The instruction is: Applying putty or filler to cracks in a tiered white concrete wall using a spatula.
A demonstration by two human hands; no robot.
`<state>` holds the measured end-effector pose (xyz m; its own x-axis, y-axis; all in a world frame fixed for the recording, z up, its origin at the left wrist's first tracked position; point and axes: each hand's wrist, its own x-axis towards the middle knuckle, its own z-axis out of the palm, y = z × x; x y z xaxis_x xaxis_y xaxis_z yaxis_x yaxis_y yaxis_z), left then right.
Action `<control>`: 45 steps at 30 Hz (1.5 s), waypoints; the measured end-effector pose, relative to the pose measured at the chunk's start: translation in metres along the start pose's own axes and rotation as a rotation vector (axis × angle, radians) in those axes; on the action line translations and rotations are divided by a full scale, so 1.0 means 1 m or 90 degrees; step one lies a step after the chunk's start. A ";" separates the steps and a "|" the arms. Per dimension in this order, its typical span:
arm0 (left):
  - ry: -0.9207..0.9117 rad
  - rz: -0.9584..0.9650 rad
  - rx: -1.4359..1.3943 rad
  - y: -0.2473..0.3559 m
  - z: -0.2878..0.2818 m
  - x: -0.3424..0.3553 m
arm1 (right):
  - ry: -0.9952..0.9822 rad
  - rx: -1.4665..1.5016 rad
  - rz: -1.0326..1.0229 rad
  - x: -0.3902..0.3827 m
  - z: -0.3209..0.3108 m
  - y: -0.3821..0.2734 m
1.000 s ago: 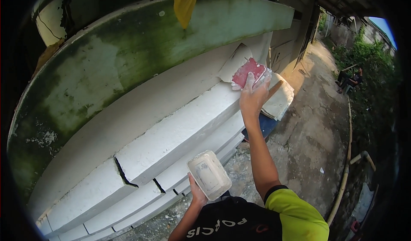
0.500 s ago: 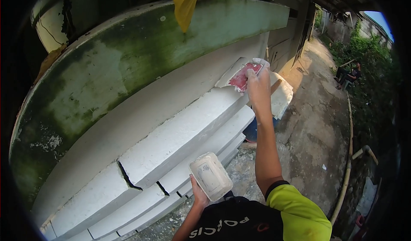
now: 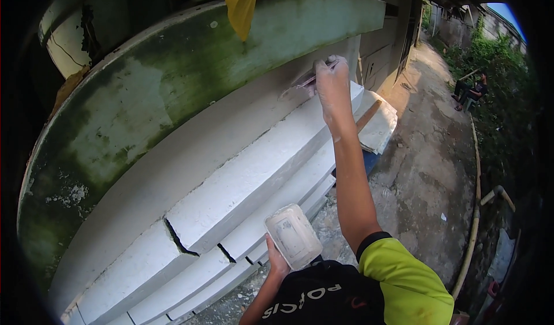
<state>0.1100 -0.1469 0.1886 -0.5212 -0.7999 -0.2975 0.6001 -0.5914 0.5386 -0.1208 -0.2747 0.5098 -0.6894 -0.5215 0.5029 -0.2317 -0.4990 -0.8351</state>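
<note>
My right hand [image 3: 333, 83], dusted white, is closed around a flat plastering scraper [image 3: 299, 88]. The scraper is seen nearly edge-on against the pale wall panel [image 3: 219, 129], just above the top white step [image 3: 259, 157]. The fingers cover part of it. Low in front of my body, my left hand [image 3: 277, 259] grips a shallow rectangular plastic tub [image 3: 294, 236] by its side. The tub's inside is smeared with whitish paste.
Above the panel curves a mossy green concrete rim [image 3: 173, 71], with a yellow cloth [image 3: 241, 7] hanging over it. Stacked white steps have dark gaps. A pale board [image 3: 381, 123] lies beyond my right forearm. A person [image 3: 470, 90] sits along the path [image 3: 427, 169], beside a long pole [image 3: 474, 221].
My right hand has moved up and slightly left with the scraper, turning it from red face showing to nearly edge-on against the panel. The tub has shifted slightly right in the picture.
</note>
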 end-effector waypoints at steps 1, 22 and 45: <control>0.010 0.004 0.018 0.001 0.003 0.000 | -0.003 0.000 0.000 -0.003 -0.008 -0.007; -0.018 -0.017 -0.039 -0.006 -0.014 0.006 | -0.020 0.162 -0.008 -0.030 -0.075 -0.001; 0.049 0.015 0.030 -0.011 -0.004 0.000 | -0.246 -0.198 -0.372 0.012 -0.078 -0.010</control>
<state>0.1059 -0.1408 0.1801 -0.4574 -0.8203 -0.3433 0.5816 -0.5680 0.5823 -0.1804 -0.2218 0.5063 -0.1201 -0.4665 0.8763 -0.7069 -0.5796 -0.4054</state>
